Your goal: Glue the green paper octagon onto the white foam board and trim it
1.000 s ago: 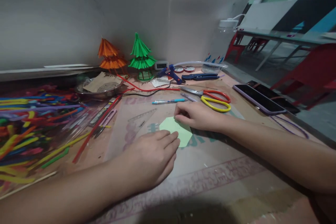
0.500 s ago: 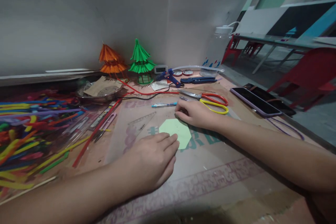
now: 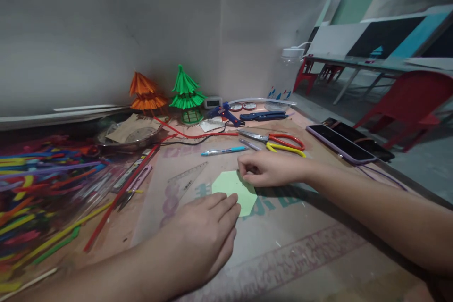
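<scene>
Here's my left hand (image 3: 208,226), open and laid palm-down, fingers straight and together, their tips over the lower left part of the pale green paper (image 3: 230,184)! That paper is a many-sided piece, lying flat in the middle of the surface (image 3: 318,212), right between my two hands. And over at its upper right edge, my right hand (image 3: 267,168), fingers curled in toward the thumb; whether they pinch anything, I can't tell from here!

Just beyond my right knuckles sit the scissors (image 3: 268,140), one handle red, one yellow, blades pointing left. A blue pen (image 3: 223,151) lies nearby, and the clear set square (image 3: 187,173) rests to the upper left of the paper. At the back, by the wall, two tiered models stand upright, the orange model (image 3: 146,96) on the left, the green model (image 3: 187,99) beside it, and the blue glue gun (image 3: 230,115) just to its right
</scene>
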{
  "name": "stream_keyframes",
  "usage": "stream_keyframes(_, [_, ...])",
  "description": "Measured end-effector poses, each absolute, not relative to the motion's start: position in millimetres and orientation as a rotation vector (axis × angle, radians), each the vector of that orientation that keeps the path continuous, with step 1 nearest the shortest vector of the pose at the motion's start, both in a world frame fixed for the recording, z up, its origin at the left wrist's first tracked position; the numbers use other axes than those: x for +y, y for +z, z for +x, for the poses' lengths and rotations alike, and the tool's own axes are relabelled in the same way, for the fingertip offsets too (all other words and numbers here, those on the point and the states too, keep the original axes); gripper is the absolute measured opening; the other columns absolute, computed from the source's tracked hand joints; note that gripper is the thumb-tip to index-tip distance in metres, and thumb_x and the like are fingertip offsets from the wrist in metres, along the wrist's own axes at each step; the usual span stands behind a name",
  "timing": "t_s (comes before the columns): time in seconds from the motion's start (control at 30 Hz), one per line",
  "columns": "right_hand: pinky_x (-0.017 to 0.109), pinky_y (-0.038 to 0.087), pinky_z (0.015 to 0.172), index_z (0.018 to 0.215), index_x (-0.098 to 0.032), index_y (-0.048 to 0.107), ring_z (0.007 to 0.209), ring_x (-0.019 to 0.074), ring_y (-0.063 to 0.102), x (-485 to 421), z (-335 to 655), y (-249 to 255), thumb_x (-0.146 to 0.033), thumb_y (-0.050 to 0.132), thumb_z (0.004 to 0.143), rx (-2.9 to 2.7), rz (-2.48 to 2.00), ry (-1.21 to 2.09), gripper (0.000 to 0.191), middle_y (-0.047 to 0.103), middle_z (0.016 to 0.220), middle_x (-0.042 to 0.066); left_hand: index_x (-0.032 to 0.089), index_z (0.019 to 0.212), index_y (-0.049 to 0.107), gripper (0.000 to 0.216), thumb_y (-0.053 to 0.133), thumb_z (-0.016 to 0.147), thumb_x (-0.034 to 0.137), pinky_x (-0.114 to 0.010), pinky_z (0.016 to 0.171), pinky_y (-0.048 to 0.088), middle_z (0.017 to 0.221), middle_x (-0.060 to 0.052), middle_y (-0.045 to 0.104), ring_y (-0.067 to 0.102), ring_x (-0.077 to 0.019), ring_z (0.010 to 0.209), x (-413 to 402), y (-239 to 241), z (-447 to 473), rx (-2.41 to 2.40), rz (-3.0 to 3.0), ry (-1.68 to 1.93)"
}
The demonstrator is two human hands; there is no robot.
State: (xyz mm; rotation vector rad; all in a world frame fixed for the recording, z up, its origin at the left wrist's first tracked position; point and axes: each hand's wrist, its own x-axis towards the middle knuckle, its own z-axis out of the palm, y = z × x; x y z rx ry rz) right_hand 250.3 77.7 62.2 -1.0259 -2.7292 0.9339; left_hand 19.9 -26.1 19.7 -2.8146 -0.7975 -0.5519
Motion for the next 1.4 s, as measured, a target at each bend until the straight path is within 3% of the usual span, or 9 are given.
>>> stream_keyframes(0.23, [0.022,0.035,0.054,0.085,-0.021,0.060,0.062,0.0106,0.049,90,260,57,-0.019,0.062,0.083,-2.773,-1.007,0.904,0.004,0.057,0.072,-0.004,0.008,0.121,0.072,0.038,0.043,0.102,0.022,-0.042,0.097,0.063,0.126,-0.012,0.076,0.075,-0.0278,0.107,-26,18,19,-0.793,-2.803,-0.547])
stream_keyframes(0.43, [0.023,0.041,0.058,0.086,-0.020,0.058,0.066,0.0119,0.054,92,260,54,-0.027,0.061,0.085,-2.544,-1.033,1.205,0.008,0.061,0.077,-0.002,0.008,0.121,0.072,0.038,0.043,0.102,0.022,-0.042,0.096,0.063,0.126,-0.013,0.076,0.075,-0.0284,0.108,-27,19,19,-0.781,-2.789,-0.544])
stream_keyframes(0.7, [0.021,0.034,0.054,0.079,-0.021,0.054,0.061,0.0093,0.046,89,257,56,-0.010,0.060,0.073,-2.793,-0.919,0.871,0.013,0.054,0.072,-0.005,0.009,0.121,0.071,0.034,0.047,0.100,0.020,-0.044,0.096,0.062,0.126,-0.014,0.076,0.074,-0.0294,0.108,-26,21,18,-0.815,-2.859,-0.585])
stream_keyframes(0.77, [0.021,0.035,0.054,0.080,-0.021,0.056,0.061,0.0097,0.047,94,261,51,-0.014,0.062,0.074,-2.706,-0.948,0.963,0.011,0.055,0.071,-0.005,0.014,0.119,0.071,0.030,0.049,0.100,0.021,-0.042,0.097,0.060,0.125,-0.010,0.076,0.073,-0.0267,0.108,-21,21,15,-0.841,-2.953,-0.646])
stream_keyframes(0.9, [0.021,0.033,0.047,0.085,-0.022,0.052,0.050,0.0083,0.045,108,269,39,-0.030,0.064,0.083,-2.270,-0.984,1.451,0.015,0.054,0.064,-0.006,0.021,0.112,0.069,0.024,0.048,0.102,0.025,-0.039,0.093,0.057,0.113,-0.007,0.077,0.071,-0.0224,0.104,-1,20,2,-1.150,-2.952,-0.935])
stream_keyframes(1.03, [0.019,0.031,0.041,0.085,-0.022,0.051,0.043,0.0064,0.043,115,273,34,-0.033,0.067,0.083,-2.146,-0.943,1.588,0.020,0.054,0.060,-0.007,0.015,0.122,0.065,0.034,0.056,0.097,0.037,-0.056,0.102,0.049,0.122,-0.015,0.070,0.063,-0.0338,0.117,18,16,-4,-1.414,-2.781,-0.855])
stream_keyframes(1.23, [0.018,0.034,0.039,0.083,-0.021,0.053,0.043,0.0065,0.046,114,270,35,-0.031,0.070,0.080,-2.120,-0.956,1.607,0.020,0.058,0.061,-0.006,0.019,0.136,0.057,0.056,0.073,0.087,0.041,-0.064,0.124,0.024,0.137,-0.012,0.065,0.056,-0.0344,0.132,15,15,9,-1.350,-2.963,-0.635])
stream_keyframes(1.33, [0.018,0.034,0.039,0.083,-0.021,0.053,0.042,0.0065,0.046,114,269,33,-0.034,0.073,0.080,-2.082,-0.921,1.626,0.024,0.057,0.058,-0.007,0.022,0.145,0.048,0.063,0.073,0.088,0.036,-0.054,0.114,0.043,0.135,-0.011,0.065,0.060,-0.0299,0.126,12,11,9,-1.402,-2.977,-0.767])
stream_keyframes(1.4, [0.018,0.034,0.040,0.083,-0.021,0.053,0.042,0.0066,0.046,114,269,32,-0.037,0.075,0.080,-2.059,-0.923,1.629,0.028,0.057,0.057,-0.007,0.026,0.153,0.038,0.065,0.064,0.094,0.026,-0.043,0.099,0.053,0.121,-0.008,0.068,0.065,-0.0242,0.111,11,9,4,-1.349,-2.896,-0.990])
